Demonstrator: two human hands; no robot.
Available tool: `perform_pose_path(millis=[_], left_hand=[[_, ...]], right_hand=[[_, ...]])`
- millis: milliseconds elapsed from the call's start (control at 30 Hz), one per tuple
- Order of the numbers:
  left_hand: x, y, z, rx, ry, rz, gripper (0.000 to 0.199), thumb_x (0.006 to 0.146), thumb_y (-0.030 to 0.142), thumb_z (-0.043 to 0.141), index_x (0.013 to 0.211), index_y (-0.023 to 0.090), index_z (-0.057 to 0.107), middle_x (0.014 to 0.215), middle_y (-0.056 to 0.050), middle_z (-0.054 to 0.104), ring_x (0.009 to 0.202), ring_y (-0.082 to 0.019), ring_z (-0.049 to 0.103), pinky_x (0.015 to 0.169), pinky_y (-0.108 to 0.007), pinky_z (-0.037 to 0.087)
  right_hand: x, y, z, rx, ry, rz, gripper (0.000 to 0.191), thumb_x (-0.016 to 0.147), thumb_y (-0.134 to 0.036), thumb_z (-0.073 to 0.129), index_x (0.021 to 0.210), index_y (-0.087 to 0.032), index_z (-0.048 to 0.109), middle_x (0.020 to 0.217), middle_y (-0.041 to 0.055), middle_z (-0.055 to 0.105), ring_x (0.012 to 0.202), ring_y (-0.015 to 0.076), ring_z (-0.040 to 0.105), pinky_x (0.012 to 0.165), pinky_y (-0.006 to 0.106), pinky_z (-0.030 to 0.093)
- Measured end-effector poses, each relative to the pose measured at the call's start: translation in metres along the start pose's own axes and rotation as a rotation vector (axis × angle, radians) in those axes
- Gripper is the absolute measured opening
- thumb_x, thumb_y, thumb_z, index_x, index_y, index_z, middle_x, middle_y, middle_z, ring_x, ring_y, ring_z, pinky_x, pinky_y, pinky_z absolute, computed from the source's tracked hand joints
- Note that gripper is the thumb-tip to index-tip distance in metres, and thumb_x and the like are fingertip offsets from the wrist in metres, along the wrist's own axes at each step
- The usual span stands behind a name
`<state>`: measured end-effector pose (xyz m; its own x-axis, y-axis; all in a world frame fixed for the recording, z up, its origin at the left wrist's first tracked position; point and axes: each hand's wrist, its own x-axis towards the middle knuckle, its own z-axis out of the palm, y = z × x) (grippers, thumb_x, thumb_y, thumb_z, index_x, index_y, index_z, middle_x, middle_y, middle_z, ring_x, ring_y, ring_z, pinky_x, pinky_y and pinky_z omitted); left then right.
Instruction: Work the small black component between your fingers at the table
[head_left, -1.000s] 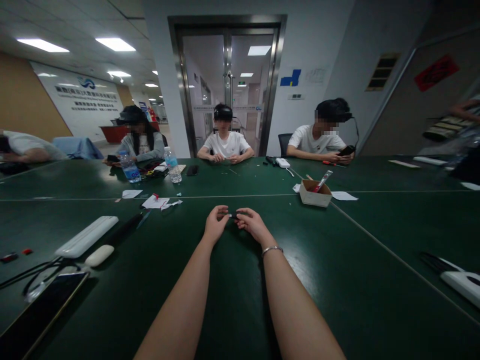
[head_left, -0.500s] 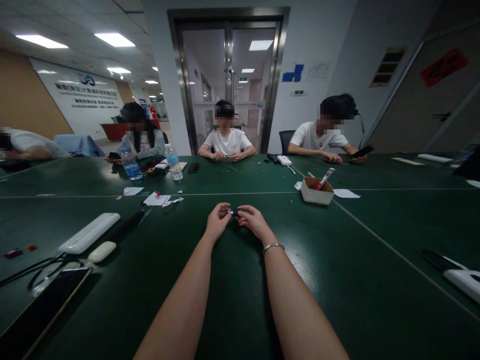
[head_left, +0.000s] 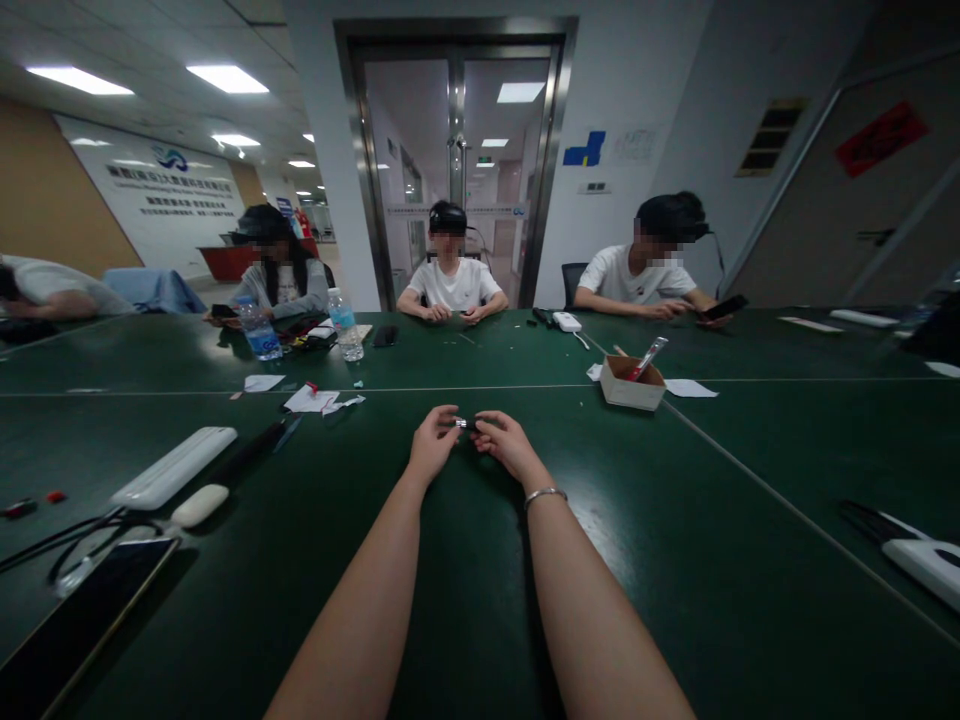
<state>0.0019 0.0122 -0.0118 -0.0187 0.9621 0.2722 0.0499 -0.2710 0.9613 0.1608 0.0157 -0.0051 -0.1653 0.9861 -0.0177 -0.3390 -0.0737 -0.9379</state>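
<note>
In front of me, just above or on the green table (head_left: 480, 560), my two hands meet around a small black object with a silver end (head_left: 466, 425). Its kind is too small to make out. My left hand (head_left: 435, 440) pinches the silver end between thumb and fingers. The dark end sits in the closed fingers of my right hand (head_left: 508, 443), which has a bangle at the wrist. Fingers cover part of the object on both sides.
To my left lie a phone (head_left: 90, 620), a white power bank (head_left: 176, 468), a white oval case (head_left: 200, 506) and cables. An open box (head_left: 632, 392) holding a red-handled tool stands ahead right. Bottles (head_left: 346, 325) and paper scraps (head_left: 311, 399) lie farther off. Several people sit opposite.
A little more of the silver end shows between my hands, which otherwise hold nearly still. The view has shifted slightly. The person at the right has moved a hand closer to their phone.
</note>
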Motion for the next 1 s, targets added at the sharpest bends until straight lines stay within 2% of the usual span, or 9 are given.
perform_pose_path(millis=[100, 167, 233, 333, 433, 700, 767, 900, 1000], left_hand=[[-0.0008, 0.001, 0.0007, 0.03, 0.006, -0.059, 0.029, 0.077, 0.032, 0.06, 0.101, 0.015, 0.06, 0.074, -0.003, 0.063, 0.061, -0.011, 0.06, 0.053, -0.021, 0.049], [-0.0012, 0.0014, 0.0012, 0.047, 0.029, -0.092, 0.028, 0.081, 0.036, 0.055, 0.099, 0.015, 0.062, 0.068, -0.003, 0.062, 0.057, -0.011, 0.059, 0.049, -0.02, 0.047], [-0.0014, 0.0019, 0.0015, 0.037, 0.046, -0.095, 0.028, 0.082, 0.037, 0.054, 0.1, 0.016, 0.062, 0.08, -0.005, 0.065, 0.065, -0.012, 0.062, 0.051, -0.021, 0.049], [-0.0013, 0.0034, 0.0012, -0.033, 0.052, -0.031, 0.028, 0.078, 0.028, 0.06, 0.104, 0.018, 0.061, 0.103, -0.009, 0.064, 0.087, -0.017, 0.064, 0.063, -0.024, 0.054], [-0.0011, 0.0051, 0.0007, -0.048, 0.023, 0.011, 0.028, 0.074, 0.022, 0.063, 0.102, 0.017, 0.062, 0.103, -0.009, 0.064, 0.093, -0.018, 0.063, 0.069, -0.026, 0.054], [-0.002, 0.0023, 0.0, 0.076, 0.029, -0.072, 0.027, 0.081, 0.039, 0.056, 0.092, 0.015, 0.065, 0.069, -0.003, 0.062, 0.059, -0.011, 0.058, 0.053, -0.021, 0.048], [-0.0017, 0.001, 0.0002, 0.085, 0.031, -0.083, 0.029, 0.083, 0.041, 0.053, 0.094, 0.017, 0.065, 0.075, -0.004, 0.063, 0.063, -0.012, 0.059, 0.053, -0.021, 0.049], [-0.0004, 0.0003, 0.0002, 0.001, 0.04, -0.035, 0.029, 0.079, 0.032, 0.058, 0.104, 0.019, 0.061, 0.106, -0.009, 0.063, 0.088, -0.017, 0.062, 0.064, -0.025, 0.053], [-0.0002, 0.0005, -0.0004, -0.004, -0.013, 0.017, 0.033, 0.074, 0.024, 0.063, 0.106, 0.019, 0.061, 0.108, -0.009, 0.062, 0.092, -0.018, 0.062, 0.069, -0.027, 0.053]], right_hand=[[-0.0005, -0.0004, 0.0005, -0.025, -0.017, 0.011, 0.032, 0.066, -0.024, 0.075, 0.092, -0.015, 0.058, 0.062, 0.0018, 0.064, 0.052, 0.009, 0.057, 0.05, 0.02, 0.045], [-0.0008, -0.0008, 0.0007, -0.034, -0.026, 0.012, 0.033, 0.066, -0.024, 0.075, 0.092, -0.015, 0.058, 0.062, 0.002, 0.064, 0.052, 0.0091, 0.058, 0.049, 0.02, 0.045], [-0.001, -0.0009, 0.0006, -0.027, -0.024, 0.007, 0.034, 0.065, -0.024, 0.076, 0.093, -0.015, 0.058, 0.063, 0.0019, 0.064, 0.052, 0.0091, 0.057, 0.049, 0.02, 0.045], [-0.001, -0.0008, 0.0004, 0.008, -0.019, -0.003, 0.033, 0.066, -0.024, 0.075, 0.092, -0.015, 0.057, 0.062, 0.001, 0.063, 0.052, 0.0087, 0.057, 0.05, 0.021, 0.046], [-0.0016, -0.0012, 0.0005, 0.014, -0.022, -0.007, 0.032, 0.066, -0.024, 0.075, 0.091, -0.016, 0.057, 0.062, 0.0003, 0.063, 0.051, 0.0085, 0.057, 0.051, 0.022, 0.047], [-0.0035, -0.0031, 0.0016, -0.024, -0.025, 0.01, 0.031, 0.066, -0.023, 0.075, 0.092, -0.015, 0.059, 0.064, 0.0011, 0.063, 0.052, 0.009, 0.058, 0.049, 0.021, 0.046], [-0.0028, -0.0025, 0.0016, -0.015, -0.024, 0.009, 0.031, 0.066, -0.023, 0.075, 0.091, -0.015, 0.058, 0.063, 0.0011, 0.064, 0.052, 0.0088, 0.057, 0.049, 0.021, 0.046], [-0.0012, -0.0009, 0.0008, 0.01, -0.015, -0.005, 0.032, 0.067, -0.023, 0.074, 0.092, -0.015, 0.056, 0.061, 0.0007, 0.064, 0.051, 0.0082, 0.057, 0.051, 0.021, 0.046], [-0.0009, -0.0003, 0.0004, 0.013, -0.012, -0.01, 0.032, 0.067, -0.024, 0.074, 0.092, -0.015, 0.056, 0.061, 0.0009, 0.064, 0.051, 0.0087, 0.058, 0.052, 0.021, 0.047]])
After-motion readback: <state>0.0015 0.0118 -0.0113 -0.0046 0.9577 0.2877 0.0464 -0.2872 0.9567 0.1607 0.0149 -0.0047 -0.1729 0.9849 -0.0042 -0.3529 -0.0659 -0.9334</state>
